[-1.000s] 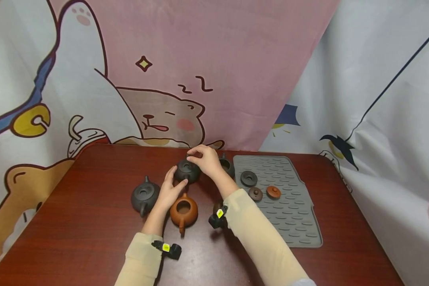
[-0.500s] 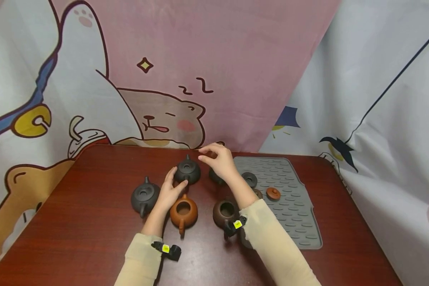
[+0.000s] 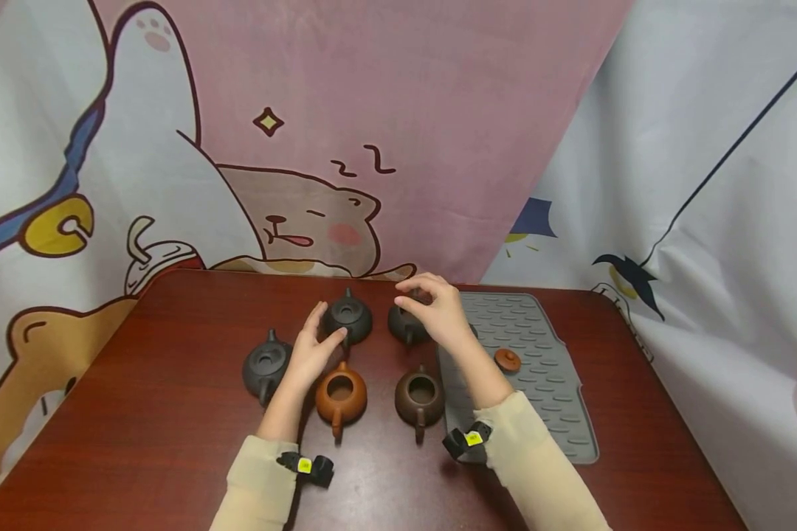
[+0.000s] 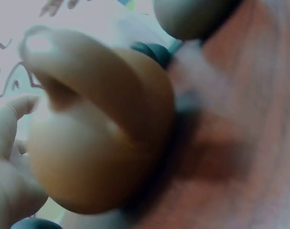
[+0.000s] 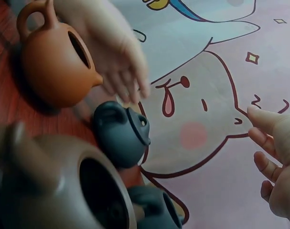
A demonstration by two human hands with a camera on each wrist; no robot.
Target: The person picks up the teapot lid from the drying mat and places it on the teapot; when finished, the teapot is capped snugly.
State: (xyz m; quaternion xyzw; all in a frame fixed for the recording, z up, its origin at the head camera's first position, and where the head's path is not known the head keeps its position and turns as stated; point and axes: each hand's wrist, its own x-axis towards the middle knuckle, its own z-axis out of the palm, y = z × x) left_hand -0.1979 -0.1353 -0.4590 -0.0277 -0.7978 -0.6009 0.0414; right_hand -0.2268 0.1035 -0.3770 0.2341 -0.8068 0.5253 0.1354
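I see matt clay teapots: orange-brown one, dark brown one, charcoal one. Table glossy reddish wood. Mat grey ribbed rubber, matt. Backdrop printed cloth.

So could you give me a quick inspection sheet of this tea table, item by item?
Surface: dark red wooden table, grey ribbed rubber mat at right.
Job's things: five small clay teapots. Two dark grey ones have lids on; the orange, brown and third dark grey are open.
Clutter: orange clay lid on the mat.
Hands: left hand open beside the rear lidded pot; right hand over the open dark grey pot, grip unclear.
Cables: nothing seen.
Surroundings: cartoon-print cloth backdrop.
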